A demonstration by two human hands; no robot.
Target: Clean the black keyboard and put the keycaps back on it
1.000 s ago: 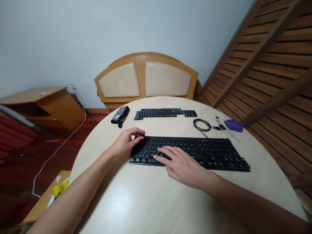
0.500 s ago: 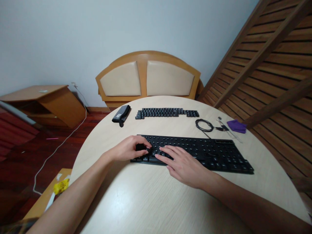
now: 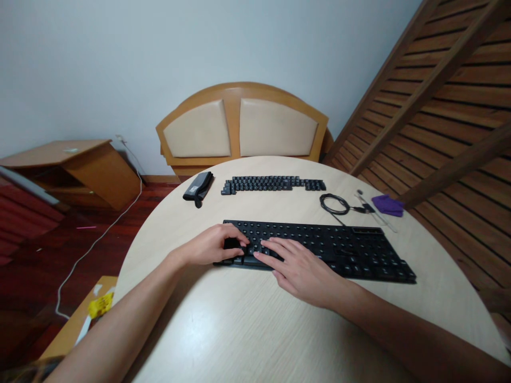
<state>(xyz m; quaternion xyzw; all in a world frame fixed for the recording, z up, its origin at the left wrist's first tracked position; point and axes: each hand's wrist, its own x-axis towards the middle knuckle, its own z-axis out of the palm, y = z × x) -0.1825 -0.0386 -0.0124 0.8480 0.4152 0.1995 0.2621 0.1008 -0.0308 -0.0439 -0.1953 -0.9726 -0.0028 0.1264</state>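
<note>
Lying on the desk (image 3: 247, 330), long axis running left to right, the keyboard (image 3: 325, 246) has its left end under the left grip (image 3: 215, 243), narrow with contents impossible to tell, its left-of-centre part under the loosely spread right grip (image 3: 299, 267), and appears flat, black and pale-marked.

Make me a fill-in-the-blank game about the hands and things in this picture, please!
1. The left hand is nearer the ____ end of the keyboard than the right hand.
2. The cloth near the edge of the table is coloured ____.
3. Seen by the person, the loose keys are to the ____ of the dark pouch.
4. The headboard has ____ pale pads.

Missing words: left; purple; right; two.
</note>
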